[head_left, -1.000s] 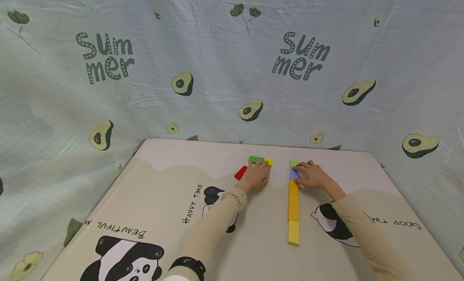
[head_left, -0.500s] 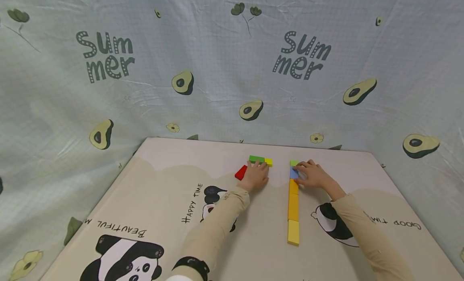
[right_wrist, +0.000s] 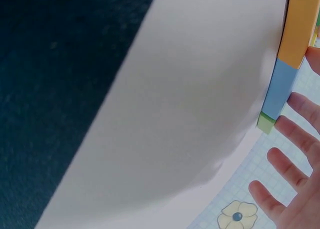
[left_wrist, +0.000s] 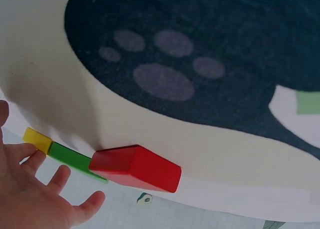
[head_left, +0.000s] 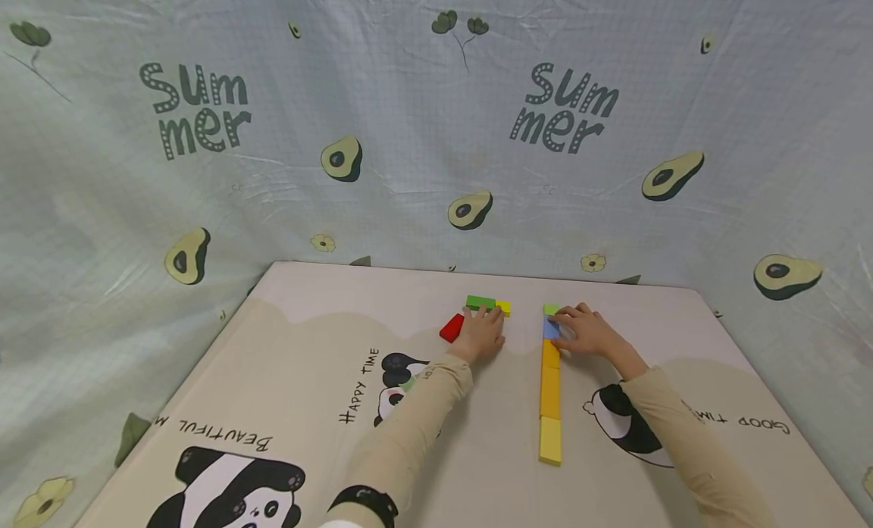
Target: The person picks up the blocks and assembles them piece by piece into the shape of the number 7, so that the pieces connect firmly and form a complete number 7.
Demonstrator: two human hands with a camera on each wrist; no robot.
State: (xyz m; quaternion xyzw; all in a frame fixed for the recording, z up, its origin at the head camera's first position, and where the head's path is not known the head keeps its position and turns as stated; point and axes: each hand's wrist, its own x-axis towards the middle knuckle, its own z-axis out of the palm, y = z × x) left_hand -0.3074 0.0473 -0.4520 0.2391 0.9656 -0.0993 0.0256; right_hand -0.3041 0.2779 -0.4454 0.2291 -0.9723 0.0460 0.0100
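Observation:
In the head view, my left hand (head_left: 480, 335) lies just in front of a green block (head_left: 480, 302) and a small yellow block (head_left: 503, 307), end to end. The left wrist view shows its fingers spread, one fingertip at the yellow block (left_wrist: 37, 138). A red block (head_left: 452, 328) is left of that hand. My right hand (head_left: 588, 332) touches the blue block (head_left: 551, 329) with relaxed fingers. That block sits in a straight row, between a light green block (head_left: 551, 309) and orange blocks (head_left: 550, 392); a pale yellow block (head_left: 550, 440) forms the near end.
The table (head_left: 477, 467) has a cover printed with pandas and lettering. A curtain (head_left: 409, 119) with avocado prints hangs behind the table's far edge. Between the two hands lies a strip of bare cover.
The left forearm has shifted slightly to the right. Both hands stay at the same blocks, and the blocks have not visibly moved on the table.

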